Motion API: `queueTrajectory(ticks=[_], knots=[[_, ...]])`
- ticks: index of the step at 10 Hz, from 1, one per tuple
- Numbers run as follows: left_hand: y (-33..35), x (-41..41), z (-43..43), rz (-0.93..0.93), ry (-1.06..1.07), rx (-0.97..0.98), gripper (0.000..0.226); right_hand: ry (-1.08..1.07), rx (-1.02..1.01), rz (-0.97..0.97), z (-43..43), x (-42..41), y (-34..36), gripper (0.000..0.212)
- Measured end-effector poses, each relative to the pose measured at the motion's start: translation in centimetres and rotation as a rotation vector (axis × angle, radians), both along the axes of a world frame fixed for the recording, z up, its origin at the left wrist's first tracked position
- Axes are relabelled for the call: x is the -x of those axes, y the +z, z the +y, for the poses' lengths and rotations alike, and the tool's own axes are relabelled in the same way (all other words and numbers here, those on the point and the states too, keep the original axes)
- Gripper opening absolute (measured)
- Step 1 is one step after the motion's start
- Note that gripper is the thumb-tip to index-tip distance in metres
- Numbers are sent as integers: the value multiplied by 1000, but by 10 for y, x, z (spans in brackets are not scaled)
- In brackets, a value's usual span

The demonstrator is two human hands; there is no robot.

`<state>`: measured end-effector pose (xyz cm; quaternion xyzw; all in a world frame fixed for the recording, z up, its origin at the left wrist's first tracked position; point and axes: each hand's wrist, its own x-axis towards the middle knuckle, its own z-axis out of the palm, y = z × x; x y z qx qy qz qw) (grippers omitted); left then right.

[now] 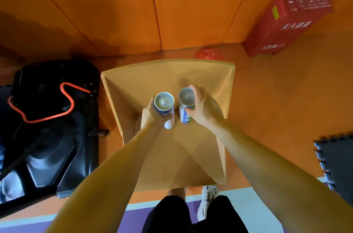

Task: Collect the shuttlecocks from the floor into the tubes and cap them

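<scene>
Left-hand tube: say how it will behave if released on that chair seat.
The tall, narrow blue-and-white tube is upright on the tan moulded chair seat, so it probably tips easily. Being round, it would likely roll once down. The left hand holds it alone, hinting it is light.

Indoor sports hall, likely badminton: orange padded wall panels [118, 3], purple court floor [133, 219] with pale line [238, 196], foam mat [340, 164], red fire extinguisher box [290, 23], shuttlecock tubes [164, 101] on a chair [172, 72].
</scene>
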<state>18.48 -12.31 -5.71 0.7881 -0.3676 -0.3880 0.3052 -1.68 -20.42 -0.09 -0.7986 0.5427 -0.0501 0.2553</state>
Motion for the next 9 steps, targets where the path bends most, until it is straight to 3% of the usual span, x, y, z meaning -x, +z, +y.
queueTrajectory(ticks=[7,9], knots=[[11,-10,-10,-32,-81,-60,77,-44,-26,15,-1,-1,-8,94],[2,-17,-3,-83,-125,-166,94,-59,-60,43,0,6,1,93]])
